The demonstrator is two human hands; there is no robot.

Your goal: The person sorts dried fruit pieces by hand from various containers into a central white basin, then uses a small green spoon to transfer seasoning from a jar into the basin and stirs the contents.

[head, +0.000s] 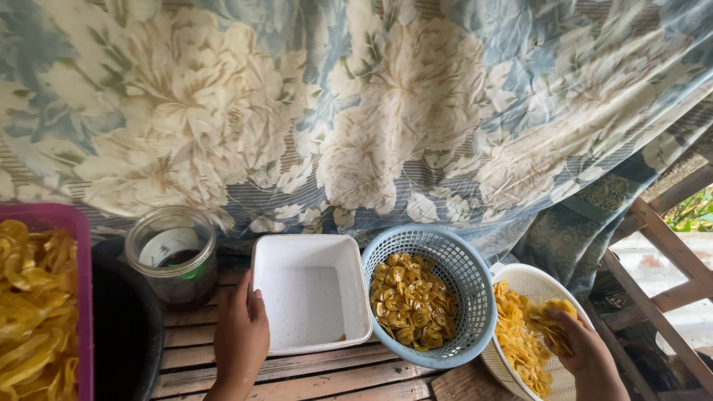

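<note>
My left hand [241, 336] and right hand [587, 349] are both bare: no gloves, rings or watch that I can see. My forearms show no sleeves either.

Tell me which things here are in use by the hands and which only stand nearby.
In use:
left hand on white square tub
right hand holding yellow chips over white colander

Standing nearby:
blue basket of fried chips
glass jar
pink tray
floral cloth

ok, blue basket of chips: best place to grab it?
Probably the blue basket by its near rim, from the front: it tilts toward the camera, rim exposed there. The white tub crowds its left, the white colander its right. Use the right hand, once it drops its chips.
</note>
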